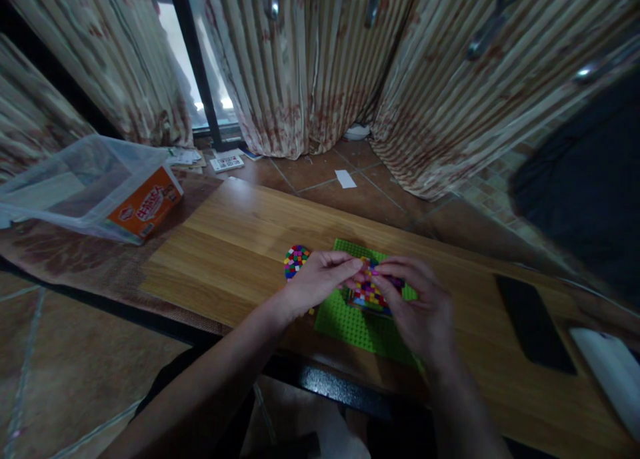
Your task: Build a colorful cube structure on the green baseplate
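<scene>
A build of many small coloured toy bricks (pixel 369 293) sits on a green studded baseplate (pixel 357 332) on the wooden board. My left hand (pixel 323 277) reaches over the plate's left side, thumb and fingers closed at the build's upper edge; what they pinch, if anything, is hidden. From the right, my right hand (pixel 423 302) pinches a tiny pink brick between thumb and fingers, just above the build. The fingertips of both hands are close together and cover part of the build. A round heap of loose coloured bricks (pixel 296 259) lies left of the plate, partly behind my left hand.
A dark phone-like slab (pixel 535 323) and a white object (pixel 607 369) lie at the right. On the left stands a clear plastic bin (pixel 95 179) with an orange label. Striped curtains (pixel 310 65) hang behind the board (pixel 210 245), above a tiled floor.
</scene>
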